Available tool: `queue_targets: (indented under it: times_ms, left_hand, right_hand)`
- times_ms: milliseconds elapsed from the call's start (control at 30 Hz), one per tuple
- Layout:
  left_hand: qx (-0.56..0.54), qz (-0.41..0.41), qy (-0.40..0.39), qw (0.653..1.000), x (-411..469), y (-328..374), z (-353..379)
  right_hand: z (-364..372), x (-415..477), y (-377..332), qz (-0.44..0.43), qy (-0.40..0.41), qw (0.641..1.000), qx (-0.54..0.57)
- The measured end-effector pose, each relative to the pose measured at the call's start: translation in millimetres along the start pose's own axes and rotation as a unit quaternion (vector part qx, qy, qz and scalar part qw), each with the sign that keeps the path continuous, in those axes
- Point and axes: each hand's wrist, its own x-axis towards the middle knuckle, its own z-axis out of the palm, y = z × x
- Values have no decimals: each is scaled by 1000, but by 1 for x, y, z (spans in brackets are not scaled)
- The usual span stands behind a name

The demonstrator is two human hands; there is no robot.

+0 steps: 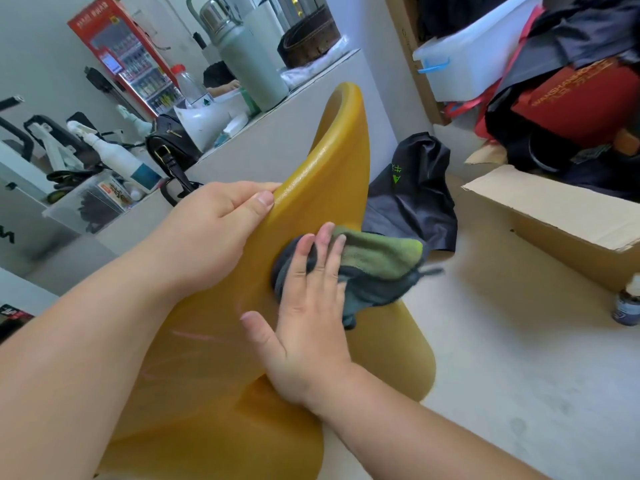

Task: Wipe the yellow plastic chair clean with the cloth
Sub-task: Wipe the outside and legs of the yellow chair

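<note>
The yellow plastic chair point(332, 157) fills the middle of the head view, its backrest rising toward the upper centre and its seat spreading low. My left hand point(211, 226) grips the left edge of the backrest, thumb on the inner face. My right hand point(308, 306) presses a green and dark grey cloth point(377, 268) flat against the lower backrest where it curves into the seat. The fingers are spread over the cloth, and part of it hangs off to the right.
A white counter point(263, 140) behind the chair carries a grey thermos point(242, 57), a spray bottle point(114, 154) and a black handbag point(169, 147). A black garment point(415, 192) lies on the floor. An open cardboard box point(554, 216) stands right, a small bottle point(628, 303) beside it.
</note>
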Motion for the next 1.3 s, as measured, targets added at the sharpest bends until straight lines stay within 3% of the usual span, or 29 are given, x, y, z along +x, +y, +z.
queue_targets:
  times_ms: [267, 467, 600, 733, 1000, 1100, 1200, 1300]
  left_hand:
    - [-8, 1, 10, 1000, 3, -1, 2]
    - [-5, -5, 16, 1000, 2, -3, 2]
    - [-16, -20, 14, 1000, 1, -1, 1]
    - [0, -26, 15, 1000, -2, 0, 1]
    - [9, -31, 31, 999, -1, -2, 3]
    - [17, -30, 30, 999, -1, -3, 4]
    - [22, -21, 36, 999, -1, -3, 4]
    - [31, -8, 42, 999, -3, -2, 4]
  right_hand:
    - [-52, 98, 25, 18, 115, 984, 134]
    - [-12, 34, 51, 88, 67, 993, 42]
    - [5, -21, 74, 112, -16, 993, -47]
    - [-6, -19, 77, 141, -36, 984, -105]
    - [-40, 82, 47, 58, 59, 994, 77]
    - [-31, 74, 83, 144, 66, 976, 150]
    - [-7, 26, 112, 216, 95, 961, 141]
    - [11, -17, 116, 236, 92, 960, 122]
